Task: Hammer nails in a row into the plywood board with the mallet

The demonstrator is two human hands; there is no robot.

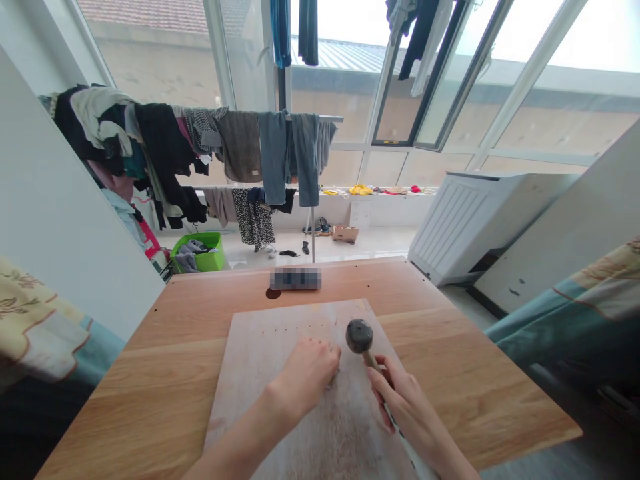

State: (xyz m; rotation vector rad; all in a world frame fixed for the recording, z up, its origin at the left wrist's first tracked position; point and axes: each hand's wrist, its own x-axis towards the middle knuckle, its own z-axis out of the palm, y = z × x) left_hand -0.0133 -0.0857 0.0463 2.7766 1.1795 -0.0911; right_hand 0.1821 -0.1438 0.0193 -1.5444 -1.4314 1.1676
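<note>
A pale, worn board [250, 387] lies on the wooden table, with a row of small dark dots near its far side. Over the board, my left hand [314, 370] is closed, fingertips pinched low near the surface. A small thin bit shows under the fingers, too small to name. My right hand [400, 393] grips the handle of a mallet [360, 337] with a round black head and a light handle. The mallet's head is raised a little to the right of my left hand, apart from it.
The wooden table [465, 373] extends around the board. A blurred dark box [295, 279] stands at its far edge beside a dark round spot [273, 293]. Beyond are a laundry rack with hanging trousers [274, 157], a green basket [215, 253] and a white cabinet [460, 220].
</note>
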